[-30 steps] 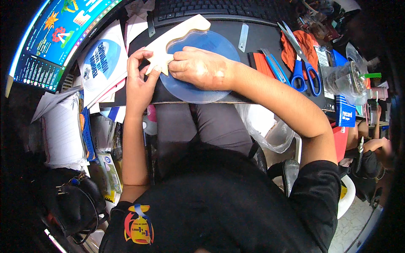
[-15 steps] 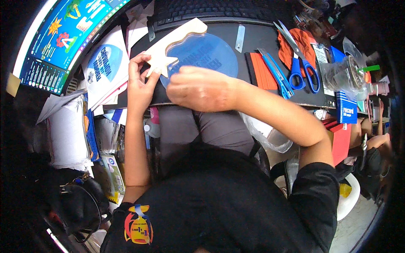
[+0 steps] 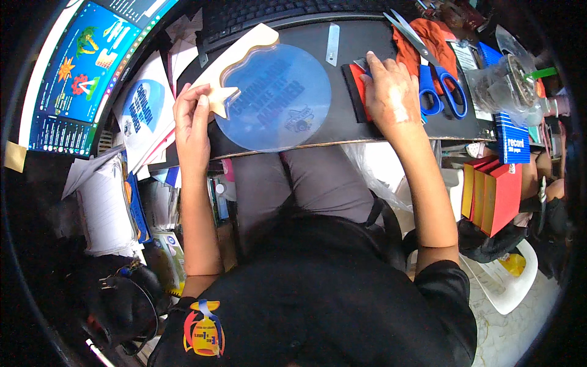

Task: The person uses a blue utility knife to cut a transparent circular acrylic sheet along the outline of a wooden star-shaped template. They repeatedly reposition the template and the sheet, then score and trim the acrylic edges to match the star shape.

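My left hand pinches a pale, flat wooden cutout near its star-shaped end. The cutout has a wavy edge and overlaps the left side of a round, translucent blue sheet with dark printing, whose lower edge reaches the desk's front edge. Over to the right, my right hand is closed from above over a blue utility knife, covering most of it. Beneath the knife lies an orange and black flat tool. Blue-handled scissors rest just right of that hand, blades pointing away.
A keyboard runs along the back, with a small metal strip before it. Papers and a monitor stand left. An orange cloth, a plastic cup and a blue notebook are at the right.
My right hand has moved right, from beside the star end over to the utility knife. My left hand keeps hold of the wooden cutout. More of the round sheet now shows.
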`<state>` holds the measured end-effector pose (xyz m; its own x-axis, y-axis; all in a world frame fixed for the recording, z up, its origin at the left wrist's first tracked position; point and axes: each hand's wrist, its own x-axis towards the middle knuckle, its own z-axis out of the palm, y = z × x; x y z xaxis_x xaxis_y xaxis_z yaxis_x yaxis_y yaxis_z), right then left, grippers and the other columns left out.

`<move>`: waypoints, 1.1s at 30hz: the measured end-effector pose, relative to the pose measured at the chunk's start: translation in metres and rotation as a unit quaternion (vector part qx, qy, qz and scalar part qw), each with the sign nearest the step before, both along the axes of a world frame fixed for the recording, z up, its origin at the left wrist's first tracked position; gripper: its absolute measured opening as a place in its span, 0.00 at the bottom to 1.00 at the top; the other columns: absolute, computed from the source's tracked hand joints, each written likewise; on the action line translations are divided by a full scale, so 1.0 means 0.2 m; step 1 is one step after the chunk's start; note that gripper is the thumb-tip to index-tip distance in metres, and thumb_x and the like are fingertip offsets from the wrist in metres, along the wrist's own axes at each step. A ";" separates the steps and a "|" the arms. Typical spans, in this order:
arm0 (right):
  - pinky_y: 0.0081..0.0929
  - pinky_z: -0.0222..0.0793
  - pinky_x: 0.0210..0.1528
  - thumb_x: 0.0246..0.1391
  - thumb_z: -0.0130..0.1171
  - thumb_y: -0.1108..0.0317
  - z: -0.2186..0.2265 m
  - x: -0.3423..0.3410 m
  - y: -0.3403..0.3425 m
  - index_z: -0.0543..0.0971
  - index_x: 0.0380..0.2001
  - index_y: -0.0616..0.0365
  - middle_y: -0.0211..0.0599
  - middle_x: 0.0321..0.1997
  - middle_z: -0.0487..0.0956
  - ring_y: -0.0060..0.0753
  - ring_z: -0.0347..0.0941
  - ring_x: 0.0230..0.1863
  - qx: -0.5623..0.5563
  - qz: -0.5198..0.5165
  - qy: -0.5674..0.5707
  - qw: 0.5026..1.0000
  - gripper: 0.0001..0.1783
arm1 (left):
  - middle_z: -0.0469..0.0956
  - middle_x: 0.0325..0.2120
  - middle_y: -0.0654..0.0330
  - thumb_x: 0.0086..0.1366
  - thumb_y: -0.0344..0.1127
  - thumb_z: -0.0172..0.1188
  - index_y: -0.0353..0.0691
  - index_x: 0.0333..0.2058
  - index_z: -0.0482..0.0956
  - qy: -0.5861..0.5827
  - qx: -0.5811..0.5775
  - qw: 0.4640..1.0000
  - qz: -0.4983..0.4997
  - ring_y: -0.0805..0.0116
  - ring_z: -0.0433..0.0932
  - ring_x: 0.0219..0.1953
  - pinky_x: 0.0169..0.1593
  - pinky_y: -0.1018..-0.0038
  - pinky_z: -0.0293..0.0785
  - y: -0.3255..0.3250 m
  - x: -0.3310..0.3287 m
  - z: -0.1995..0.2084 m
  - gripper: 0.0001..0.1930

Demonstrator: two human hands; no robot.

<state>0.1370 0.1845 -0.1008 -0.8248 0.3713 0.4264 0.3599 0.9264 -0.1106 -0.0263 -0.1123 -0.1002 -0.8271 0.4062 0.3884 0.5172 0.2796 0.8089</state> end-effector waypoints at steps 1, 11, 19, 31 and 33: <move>0.48 0.68 0.45 0.58 0.57 0.62 0.01 -0.01 0.01 0.76 0.53 0.62 0.48 0.42 0.79 0.48 0.74 0.47 -0.005 0.011 0.003 1.000 0.23 | 0.69 0.57 0.50 0.68 0.34 0.57 0.38 0.47 0.79 0.003 -0.008 1.000 0.023 0.58 0.61 0.67 0.63 0.62 0.63 0.01 0.01 0.01 0.11; 0.40 0.72 0.46 0.48 0.62 0.72 0.12 -0.19 -0.21 0.76 0.46 0.65 0.47 0.37 0.75 0.51 0.73 0.43 -0.078 0.352 0.170 0.917 0.20 | 0.73 0.56 0.49 0.60 0.36 0.67 0.40 0.33 0.85 -0.048 0.006 0.998 0.034 0.56 0.66 0.64 0.67 0.58 0.57 0.08 0.03 0.05 0.07; 0.29 0.77 0.38 0.44 0.62 0.66 0.09 -0.36 -0.33 0.79 0.44 0.47 0.33 0.35 0.75 0.33 0.76 0.38 0.076 0.427 0.096 0.896 0.19 | 0.74 0.56 0.48 0.66 0.34 0.58 0.37 0.34 0.81 -0.042 0.077 0.996 0.016 0.58 0.67 0.63 0.73 0.58 0.41 0.09 0.01 -0.03 0.07; 0.41 0.74 0.42 0.59 0.59 0.55 0.07 -0.50 -0.36 0.71 0.42 0.56 0.43 0.37 0.75 0.47 0.75 0.43 0.000 0.481 0.058 0.875 0.17 | 0.74 0.58 0.51 0.63 0.34 0.60 0.40 0.36 0.84 0.008 0.069 0.998 0.000 0.57 0.64 0.66 0.72 0.60 0.45 0.08 0.00 -0.07 0.07; 0.41 0.74 0.43 0.58 0.60 0.55 0.07 -0.51 -0.35 0.71 0.43 0.56 0.43 0.40 0.76 0.47 0.75 0.44 -0.004 0.492 0.067 0.868 0.18 | 0.74 0.58 0.51 0.63 0.35 0.60 0.40 0.36 0.84 0.007 0.072 0.997 0.003 0.56 0.64 0.66 0.72 0.60 0.45 0.08 0.00 -0.07 0.08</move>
